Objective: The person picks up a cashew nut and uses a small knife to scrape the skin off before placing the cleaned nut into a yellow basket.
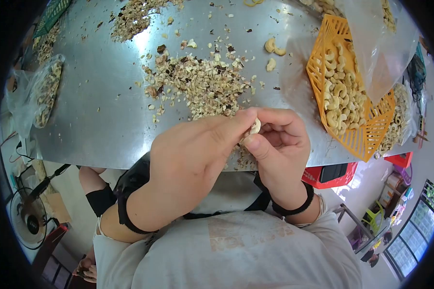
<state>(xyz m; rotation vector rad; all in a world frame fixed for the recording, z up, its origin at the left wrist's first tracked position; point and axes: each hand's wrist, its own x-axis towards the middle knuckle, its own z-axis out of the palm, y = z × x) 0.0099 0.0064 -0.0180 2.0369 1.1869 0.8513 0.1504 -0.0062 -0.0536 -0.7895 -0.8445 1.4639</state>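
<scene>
A pale cashew nut (256,126) is held up over the front edge of the metal table (106,135). My right hand (283,147) pinches it between thumb and curled fingers. From the other side my left hand (193,159) closes in, its thumb and fingertips pressed against the nut; its other fingers are hidden behind the back of the hand. Just beyond my hands lies a loose pile of cashew skin flakes and crumbs (207,82). A few separate cashews (272,46) rest on the metal to the right of the pile.
At the right stands an orange plastic basket (318,72) with whole cashews inside. Around it are clear plastic bags (381,43). A filled bag (48,91) lies at the left, and another crumb heap (132,21) is farther back. A fan (31,221) and another person's hand (87,269) appear lower left.
</scene>
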